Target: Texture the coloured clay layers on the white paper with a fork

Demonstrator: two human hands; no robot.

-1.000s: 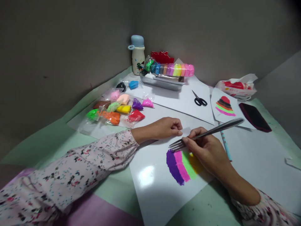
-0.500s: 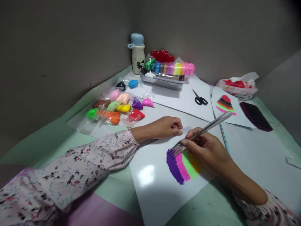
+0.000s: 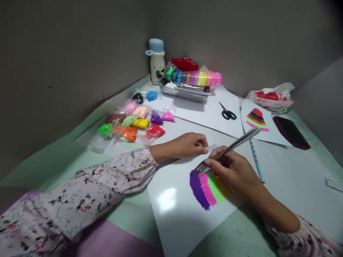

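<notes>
Clay pkts (image 3: 140, 123), asstd colours, lie in clear plastic nr desk's (image 3: 61, 150) L edge. Bottle (image 3: 157, 67) w/ blue cap stands upright at far corner; metal tray (image 3: 184, 95) is just R of it along back edge, wrapped clay roll (image 3: 198, 77) on top. L hand (image 3: 191, 145) rests loosely closed nr far edge of glossy sheet (image 3: 182, 225); can't tell if anything's inside. Striped clay (image 3: 207, 189) (purple, pink, green, yellow, L to R) sits on that sheet, twd its R edge. Fork (image 3: 239, 140) slants up to R, tines at top ends of purple & pink; can't tell if touching. R hand (image 3: 235, 173) grips fork btwn thumb & fingers, partly hiding yellow. Scissors (image 3: 228, 114) lie twd back edge. Then pencil (image 3: 257, 161), layered clay (image 3: 257, 118) on 2nd sheet (image 3: 245, 107), tissue pack (image 3: 270, 99), phone (image 3: 291, 132) nr desk's R edge.
</notes>
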